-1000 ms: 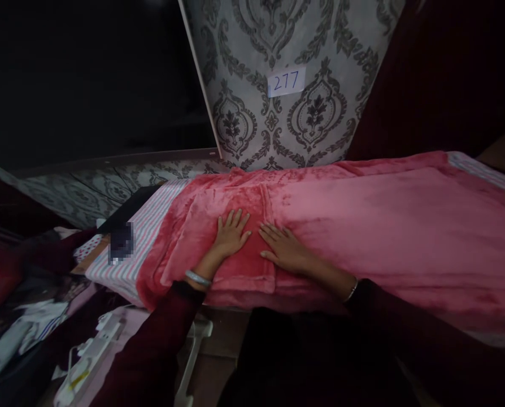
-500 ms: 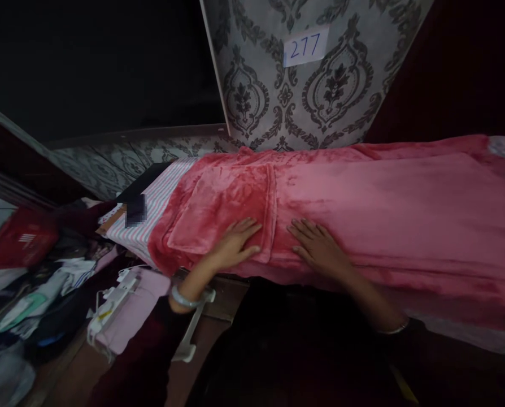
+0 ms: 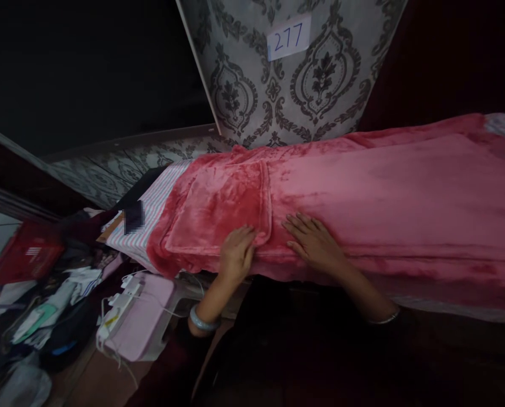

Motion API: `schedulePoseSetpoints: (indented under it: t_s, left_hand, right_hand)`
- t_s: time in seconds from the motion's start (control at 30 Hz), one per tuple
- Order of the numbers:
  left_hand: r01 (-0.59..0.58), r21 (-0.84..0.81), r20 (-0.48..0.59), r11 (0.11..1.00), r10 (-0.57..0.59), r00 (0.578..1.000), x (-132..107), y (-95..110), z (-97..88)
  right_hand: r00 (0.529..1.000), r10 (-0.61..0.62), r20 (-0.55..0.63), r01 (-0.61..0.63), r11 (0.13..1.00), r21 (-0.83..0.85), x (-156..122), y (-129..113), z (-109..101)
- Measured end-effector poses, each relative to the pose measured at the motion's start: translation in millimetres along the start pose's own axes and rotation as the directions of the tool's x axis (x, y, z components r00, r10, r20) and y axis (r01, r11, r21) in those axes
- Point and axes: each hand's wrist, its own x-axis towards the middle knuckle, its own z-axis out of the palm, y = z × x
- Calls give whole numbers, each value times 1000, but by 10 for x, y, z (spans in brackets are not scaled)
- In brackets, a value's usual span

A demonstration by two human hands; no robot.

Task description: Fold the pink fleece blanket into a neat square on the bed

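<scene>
A red-pink plush blanket (image 3: pixel 388 192) lies over a long, narrow bed. On its left part a folded section (image 3: pixel 218 209) forms a squarish pad with a hemmed right edge. My left hand (image 3: pixel 234 254) is at the near right corner of this fold, its fingers drawn together on the cloth; the fingertips are partly hidden. To the right of the fold, my right hand (image 3: pixel 314 243) rests flat on the blanket with its fingers stretched out. A pale bangle circles my left wrist and a thin one my right.
Striped bedding (image 3: pixel 161 195) shows at the bed's left end. On the floor at the left are a pink stool-like box (image 3: pixel 151 316) with a white power strip (image 3: pixel 119 311) and cables, piled clothes (image 3: pixel 44 316) and a red bag (image 3: pixel 27 251). Patterned wallpaper (image 3: pixel 273 90) stands behind.
My left hand has turned upright, and its spread fingers have closed at the fold's near corner, which now looks rounded. My right hand stays flat. The view has shifted slightly.
</scene>
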Motion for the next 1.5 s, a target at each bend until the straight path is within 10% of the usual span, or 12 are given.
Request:
schedulePoseSetpoints:
  t_s: [0.3, 0.43, 0.63, 1.0, 1.13, 1.27, 1.5]
  left_hand:
    - [-171, 26, 117, 985, 167, 979, -213, 48, -112]
    - [32, 138, 26, 990, -36, 999, -84, -151, -424]
    - [375, 395, -14, 839, -402, 915, -55, -491, -506]
    - [399, 261, -109, 879, -384, 917, -202, -732, -546]
    - [582, 36, -372, 812, -530, 762, -328, -1099, -766]
    - [678, -370, -264, 636, -771, 579, -405, -1404, -854]
    - [719, -430, -224, 545, -837, 500, -381, -1472, -825]
  right_hand:
    - [1000, 2, -19, -2, 1000, 9, -7, -3, 27]
    - [999, -21, -42, 21, 1000, 2, -11, 28, 62]
    - [995, -52, -84, 49, 998, -32, -3, 55, 140]
    - [998, -8, -61, 11, 999, 49, 200, -107, -5]
    - [989, -115, -90, 127, 981, 144, 472, -510, -210]
    - [987, -131, 94, 113, 979, 172, 515, -765, -67]
    - [991, -123, 46, 115, 981, 154, 356, -745, 198]
